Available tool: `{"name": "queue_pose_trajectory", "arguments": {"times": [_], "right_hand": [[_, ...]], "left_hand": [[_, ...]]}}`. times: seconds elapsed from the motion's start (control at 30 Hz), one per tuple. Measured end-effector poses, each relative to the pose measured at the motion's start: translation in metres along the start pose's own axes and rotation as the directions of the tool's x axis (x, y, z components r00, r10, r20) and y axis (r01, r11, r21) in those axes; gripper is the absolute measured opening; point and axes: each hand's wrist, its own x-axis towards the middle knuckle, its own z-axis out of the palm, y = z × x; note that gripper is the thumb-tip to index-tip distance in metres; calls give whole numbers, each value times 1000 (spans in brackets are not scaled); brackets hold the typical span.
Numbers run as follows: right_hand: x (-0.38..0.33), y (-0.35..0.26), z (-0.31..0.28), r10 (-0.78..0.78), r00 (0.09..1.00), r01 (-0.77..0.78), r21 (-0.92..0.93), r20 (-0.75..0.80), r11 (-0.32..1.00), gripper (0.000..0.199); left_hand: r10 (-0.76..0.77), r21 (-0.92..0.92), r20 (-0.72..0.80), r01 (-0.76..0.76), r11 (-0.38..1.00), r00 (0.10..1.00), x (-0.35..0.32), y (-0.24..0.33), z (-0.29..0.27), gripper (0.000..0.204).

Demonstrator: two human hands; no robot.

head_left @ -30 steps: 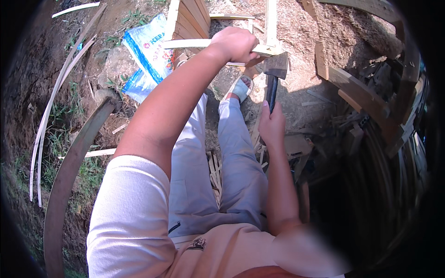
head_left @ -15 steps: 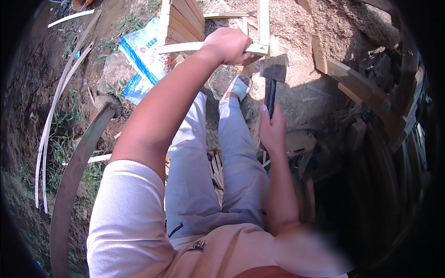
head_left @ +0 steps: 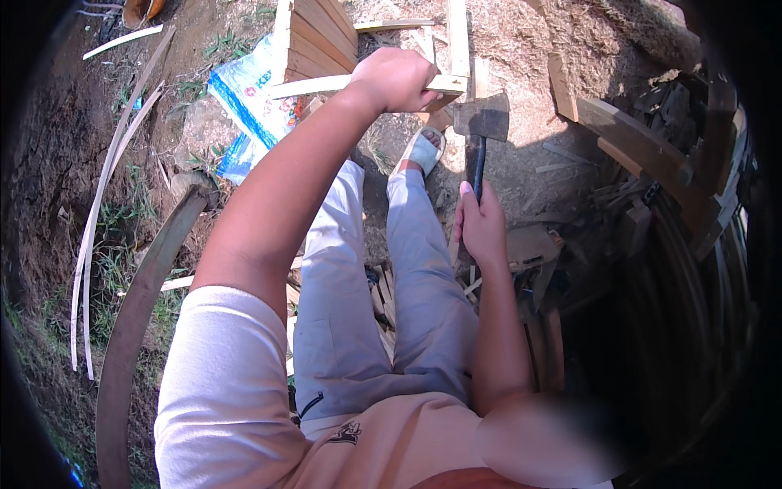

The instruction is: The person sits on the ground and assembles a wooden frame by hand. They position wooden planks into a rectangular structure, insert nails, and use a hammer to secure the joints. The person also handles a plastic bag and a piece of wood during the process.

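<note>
My left hand [head_left: 397,79] is wrapped round a pale wooden strip [head_left: 309,85] lying crosswise, at the near end of a wooden frame. Slanting boards [head_left: 319,39] fill the frame's left side, and an upright rail [head_left: 458,41] runs along its right. Lower down on the right, my right hand [head_left: 484,224] is closed round the dark handle of a hatchet [head_left: 482,116]. The broad grey head is beside the strip's right end; whether they touch, I cannot tell. My fingers hide part of the strip.
A white and blue sack [head_left: 244,106] lies on the ground to the left. Long thin strips [head_left: 102,196] and a curved brown plank [head_left: 138,318] are farther left. At right, timber pieces [head_left: 635,138] and a shadowed wood pile rise. My sandalled foot [head_left: 423,152] is below the frame.
The hatchet head has turned, so more of its broad side shows. My left hand still holds the strip, and the view has shifted slightly.
</note>
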Motion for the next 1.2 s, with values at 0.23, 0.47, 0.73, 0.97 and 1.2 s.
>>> {"name": "queue_pose_trajectory", "arguments": {"times": [0.23, 0.47, 0.73, 0.97, 1.2], "right_hand": [[10, -8, -16, 66, 991, -77, 89, 119, 993, 24], [25, -16, -18, 65, 986, -82, 111, 152, 990, 25], [-8, -26, -25, 13, 1000, -13, 29, -19, 1000, 21], [-16, -66, -27, -261, 958, 214, -316, -116, 925, 29], [-22, -106, -7, -337, 940, 252, -553, -56, 794, 28]], "left_hand": [[-12, 0, 32, 12, 1000, 999, -3, 0, -5, 36], [2, 20, -28, -2, 1000, 1000, 2, -3, 0, 34], [-26, 103, 43, 21, 994, 999, 3, 2, -7, 34], [-201, 60, 69, 197, 978, 977, 2, 12, -6, 26], [-282, -31, 110, 287, 957, 953, -2, 15, -14, 20]]}}
